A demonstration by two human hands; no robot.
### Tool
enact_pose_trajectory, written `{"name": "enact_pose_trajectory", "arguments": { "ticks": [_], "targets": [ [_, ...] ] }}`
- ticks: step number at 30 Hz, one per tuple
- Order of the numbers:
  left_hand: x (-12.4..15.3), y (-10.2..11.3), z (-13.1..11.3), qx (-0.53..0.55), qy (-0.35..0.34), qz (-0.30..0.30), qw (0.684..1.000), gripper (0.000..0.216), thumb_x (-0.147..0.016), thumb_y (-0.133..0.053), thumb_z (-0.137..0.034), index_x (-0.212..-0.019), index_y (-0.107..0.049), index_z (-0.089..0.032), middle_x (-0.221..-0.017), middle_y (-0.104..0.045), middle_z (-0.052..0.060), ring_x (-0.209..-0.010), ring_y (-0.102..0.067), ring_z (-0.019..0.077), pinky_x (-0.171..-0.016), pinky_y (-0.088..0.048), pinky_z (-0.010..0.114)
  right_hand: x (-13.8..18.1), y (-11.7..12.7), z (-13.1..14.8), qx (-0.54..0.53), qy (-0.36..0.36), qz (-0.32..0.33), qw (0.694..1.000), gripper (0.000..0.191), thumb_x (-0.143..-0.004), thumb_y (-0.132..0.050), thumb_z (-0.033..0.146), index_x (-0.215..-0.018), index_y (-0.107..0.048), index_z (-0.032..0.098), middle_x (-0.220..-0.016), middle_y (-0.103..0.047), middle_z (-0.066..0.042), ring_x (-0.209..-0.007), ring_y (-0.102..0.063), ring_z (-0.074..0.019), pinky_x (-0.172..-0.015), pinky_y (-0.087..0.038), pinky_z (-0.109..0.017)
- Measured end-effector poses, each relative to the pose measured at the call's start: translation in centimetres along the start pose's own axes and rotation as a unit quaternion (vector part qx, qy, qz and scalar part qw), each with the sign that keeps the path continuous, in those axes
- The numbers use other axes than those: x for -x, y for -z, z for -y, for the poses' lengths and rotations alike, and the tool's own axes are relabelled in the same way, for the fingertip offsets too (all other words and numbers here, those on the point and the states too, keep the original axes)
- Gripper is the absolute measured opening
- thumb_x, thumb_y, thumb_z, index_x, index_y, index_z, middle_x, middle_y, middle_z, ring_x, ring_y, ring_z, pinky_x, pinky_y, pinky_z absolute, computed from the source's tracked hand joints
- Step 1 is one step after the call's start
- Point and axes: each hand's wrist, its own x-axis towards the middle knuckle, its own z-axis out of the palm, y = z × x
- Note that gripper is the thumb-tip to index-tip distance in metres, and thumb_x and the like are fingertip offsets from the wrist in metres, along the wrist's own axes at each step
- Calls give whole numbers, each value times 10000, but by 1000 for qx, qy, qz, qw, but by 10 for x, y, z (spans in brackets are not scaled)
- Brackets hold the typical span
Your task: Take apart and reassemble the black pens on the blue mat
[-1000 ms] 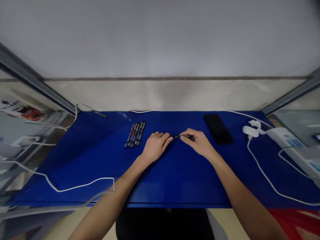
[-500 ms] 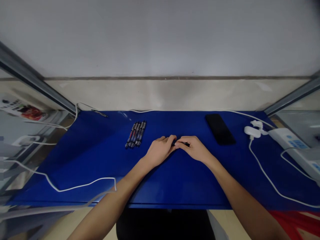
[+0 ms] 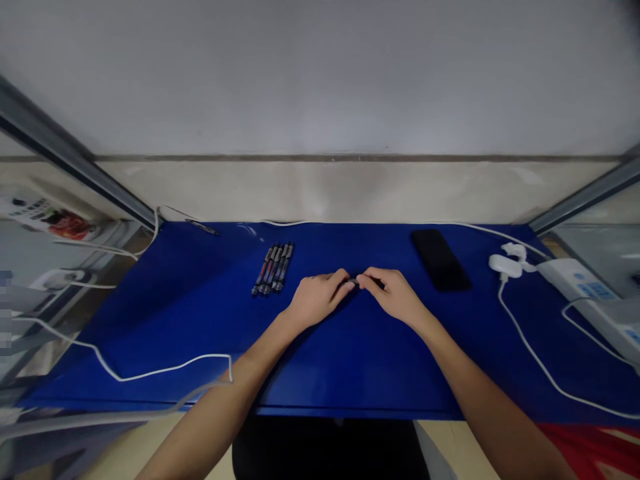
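Observation:
My left hand (image 3: pixel 319 297) is closed, with thumb and forefinger pinching a dark pen (image 3: pixel 355 281) near the middle of the blue desk (image 3: pixel 345 373). On the other end of the pen, the fingertips of my right hand (image 3: pixel 393 293) are pinched too. Only a short dark stretch of it shows between the hands; the rest is hidden by my fingers. To the left of my left hand, several similar pens (image 3: pixel 274 268) lie side by side in a row, some with red and some with blue parts.
A black phone (image 3: pixel 440 260) lies right of my right hand. Farther right are a white charger (image 3: pixel 505 265) with its cable and a power strip (image 3: pixel 580 283). Another pen (image 3: pixel 201 227) rests at the back left. A white cable (image 3: pixel 165 370) crosses the left front.
My fingertips have drawn slightly apart, and a bit of the pen now shows between them. The pen end that stuck out past my right fingers is no longer visible.

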Motion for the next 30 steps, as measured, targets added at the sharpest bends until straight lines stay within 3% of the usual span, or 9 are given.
{"name": "enact_pose_trajectory", "arguments": {
  "ticks": [2,7,11,16,20,24,27,30],
  "targets": [
    [0,1,-1,14,-20,4,1000,371,-996,-320,-522,-1128,-546,-259,-918,-693,16,-773,-661,176,-594,-399,229,0,0,-1,14,-3,4,1000,429,-969,-449,443,-652,-605,199,-591,-600,1,-519,-521,-134,-538,-377,-275],
    [0,2,1,0,14,8,1000,425,-1021,-225,-480,-1058,-578,-247,-851,-691,23,-705,-652,184,-571,-376,242,-1,2,-1,-21,7,13,1000,178,-917,-571,394,-942,-641,232,-771,-659,3,-649,-575,-148,-596,-419,-268],
    [0,3,1,11,-14,7,1000,390,-998,-302,-527,-1136,-556,-266,-896,-697,19,-755,-665,190,-578,-369,241,-1,2,0,17,16,5,1000,352,-968,-477,388,-692,-593,203,-669,-617,-1,-591,-539,-135,-592,-398,-277],
    [0,4,0,14,3,11,1000,428,-1019,-224,-491,-1053,-570,-241,-847,-689,25,-713,-655,188,-554,-342,241,1,0,1,2,20,11,1000,213,-931,-551,402,-865,-634,217,-742,-646,-2,-615,-549,-142,-570,-389,-267],
    [0,4,1,20,-19,7,1000,387,-983,-331,-555,-1147,-534,-269,-893,-700,13,-755,-668,196,-556,-337,236,1,-1,1,25,18,10,999,379,-969,-467,415,-683,-588,198,-611,-579,4,-540,-501,-131,-536,-353,-272],
    [-2,2,3,1,-10,18,1000,427,-1019,-217,-503,-1035,-564,-255,-847,-692,13,-725,-663,193,-561,-336,243,1,-1,2,0,24,14,1000,222,-943,-528,406,-892,-632,216,-749,-629,-2,-626,-542,-140,-533,-354,-256],
    [-2,1,3,1,2,30,1000,475,-1022,-173,-503,-994,-563,-234,-769,-679,18,-671,-651,193,-548,-324,245,2,0,3,12,31,9,999,298,-960,-491,413,-777,-600,204,-685,-570,7,-587,-486,-126,-513,-317,-257],
    [-1,2,2,14,-7,30,999,479,-972,-276,-611,-1066,-554,-233,-726,-668,11,-646,-645,191,-535,-316,239,3,-2,2,4,18,17,1000,398,-961,-477,439,-649,-499,193,-580,-446,32,-525,-402,-108,-489,-273,-259]
  ]
}}
